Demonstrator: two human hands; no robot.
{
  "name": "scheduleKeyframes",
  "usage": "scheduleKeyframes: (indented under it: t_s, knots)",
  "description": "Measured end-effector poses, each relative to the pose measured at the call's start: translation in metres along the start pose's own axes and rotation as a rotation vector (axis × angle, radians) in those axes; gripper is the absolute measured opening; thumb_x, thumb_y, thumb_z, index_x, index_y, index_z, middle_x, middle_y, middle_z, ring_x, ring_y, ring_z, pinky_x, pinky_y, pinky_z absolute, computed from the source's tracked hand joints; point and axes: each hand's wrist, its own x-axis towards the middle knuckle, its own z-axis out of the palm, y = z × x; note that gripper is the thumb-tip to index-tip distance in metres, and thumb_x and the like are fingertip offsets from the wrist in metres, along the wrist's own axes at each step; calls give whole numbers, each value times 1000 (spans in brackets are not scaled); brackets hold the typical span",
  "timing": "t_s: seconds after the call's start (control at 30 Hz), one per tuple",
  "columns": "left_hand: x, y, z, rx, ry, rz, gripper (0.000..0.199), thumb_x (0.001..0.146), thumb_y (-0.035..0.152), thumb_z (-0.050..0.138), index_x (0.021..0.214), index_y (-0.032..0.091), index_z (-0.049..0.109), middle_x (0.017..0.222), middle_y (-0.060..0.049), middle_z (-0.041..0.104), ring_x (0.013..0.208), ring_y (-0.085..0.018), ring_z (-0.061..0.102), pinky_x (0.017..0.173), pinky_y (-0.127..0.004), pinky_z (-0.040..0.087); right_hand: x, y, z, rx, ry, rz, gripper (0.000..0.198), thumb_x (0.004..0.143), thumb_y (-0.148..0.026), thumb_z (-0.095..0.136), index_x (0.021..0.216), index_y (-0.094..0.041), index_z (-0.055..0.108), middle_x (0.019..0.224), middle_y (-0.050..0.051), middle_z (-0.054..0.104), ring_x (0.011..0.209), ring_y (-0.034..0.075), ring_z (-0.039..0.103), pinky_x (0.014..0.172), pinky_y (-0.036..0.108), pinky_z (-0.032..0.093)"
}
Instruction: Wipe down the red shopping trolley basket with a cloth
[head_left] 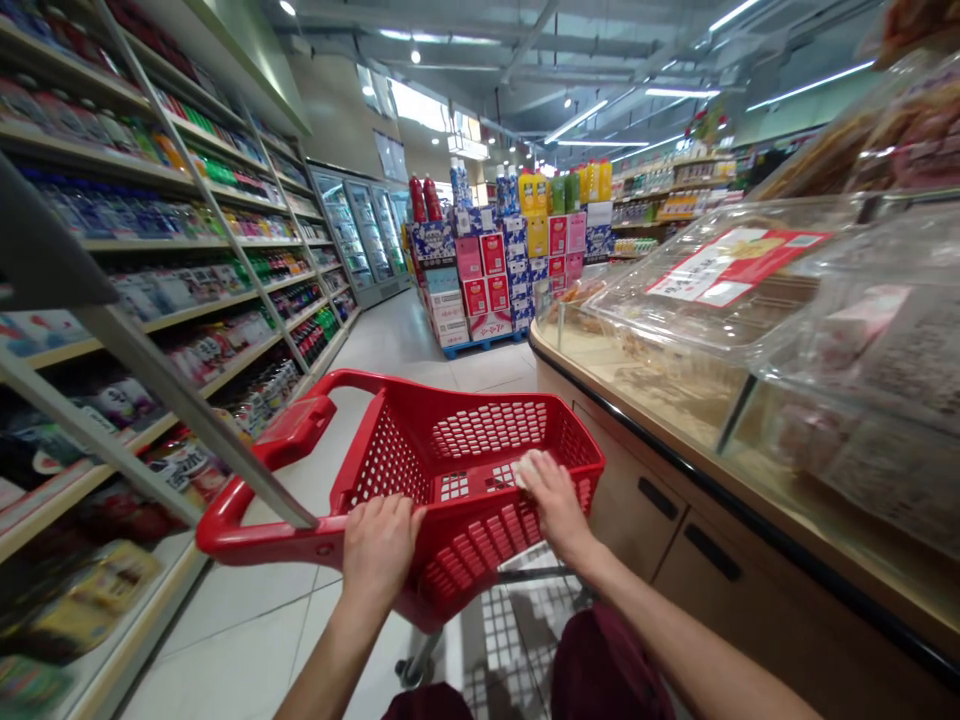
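Observation:
A red plastic shopping cart (457,540) with a perforated basket stands right in front of me, its handle toward the left. My left hand (381,540) has its fingers curled over the near rim of the basket. My right hand (553,500) presses a crumpled white wipe (529,468) against the same rim, farther right. Whether the wipe is paper or fabric I cannot tell. Inside the basket only the perforated walls and floor show. A grey metal bar (199,415) slants from the upper left down to the cart's handle end.
Shelves of drinks (150,240) line the left side. On the right, a wooden counter (637,440) with packaged food in clear plastic boxes (735,270) stands close to the cart. Ahead are stacked drink cartons (487,280) on a blue pallet and glass-door fridges (364,230).

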Motion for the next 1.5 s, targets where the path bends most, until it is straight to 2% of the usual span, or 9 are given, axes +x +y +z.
scheduleKeyframes:
  t_s: [0.07, 0.23, 0.43, 0.6, 0.77, 0.93, 1.1, 1.3, 1.5]
  knots:
    - [-1, 1, 0, 8, 0, 5, 29, 84, 33, 36, 68, 18, 56, 69, -4, 61, 70, -21, 50, 70, -34, 28, 0, -2, -2, -12, -46, -78, 59, 74, 3, 30, 122, -28, 47, 135, 3, 36, 128, 18, 24, 102, 45, 21]
    - [-3, 3, -1, 26, -4, -2, 29, 84, 33, 37, 69, 18, 56, 70, -4, 61, 71, -21, 51, 70, -34, 28, -1, 26, -13, -138, 27, 352, 52, 75, -1, 31, 120, -21, 49, 133, 11, 39, 126, 26, 27, 97, 54, 22]
    - [-4, 5, -4, 33, 2, -13, 29, 84, 34, 36, 68, 18, 55, 69, -3, 60, 70, -21, 50, 70, -34, 28, -6, 9, -2, -78, -45, -27, 59, 73, 3, 29, 122, -25, 46, 137, 5, 34, 129, 19, 21, 102, 47, 18]
    - [-3, 6, -5, 19, 3, -26, 29, 83, 33, 36, 67, 18, 56, 68, -4, 60, 69, -21, 50, 69, -34, 28, -6, 23, -5, -152, 22, 373, 53, 75, -1, 30, 123, -16, 46, 136, 13, 33, 127, 26, 24, 98, 53, 22]
    - [-3, 6, -6, 7, 6, -32, 29, 84, 33, 36, 69, 18, 57, 70, -4, 60, 71, -21, 50, 70, -34, 28, -10, 12, 0, -114, -29, -40, 59, 74, 1, 32, 125, -26, 42, 138, 4, 31, 129, 19, 20, 102, 45, 18]
    - [-4, 8, -6, -2, -5, -36, 29, 83, 32, 36, 70, 18, 58, 70, -5, 61, 71, -21, 50, 71, -34, 28, -8, 36, -5, -200, 31, 373, 55, 75, -3, 30, 126, -20, 41, 137, 12, 32, 127, 26, 23, 96, 55, 22]
    - [-5, 9, -5, 7, -9, -32, 28, 83, 33, 37, 72, 18, 58, 72, -5, 61, 72, -21, 51, 70, -34, 29, -8, 31, -3, -157, -23, 0, 53, 75, -3, 34, 123, -23, 46, 138, 7, 30, 129, 21, 19, 101, 44, 21]
    - [-4, 10, -4, 13, -9, -33, 28, 84, 32, 37, 70, 19, 57, 70, -4, 60, 71, -21, 51, 70, -34, 29, -10, 48, -2, -179, 64, 354, 54, 73, -1, 32, 122, -17, 47, 136, 14, 32, 127, 26, 24, 96, 50, 27]
    - [-1, 14, -5, 0, 5, -43, 29, 84, 31, 35, 70, 18, 57, 69, -5, 60, 71, -21, 51, 70, -35, 30, -11, 36, 5, -75, 14, -2, 49, 76, -6, 37, 121, -23, 47, 138, 9, 30, 129, 20, 19, 100, 46, 23]
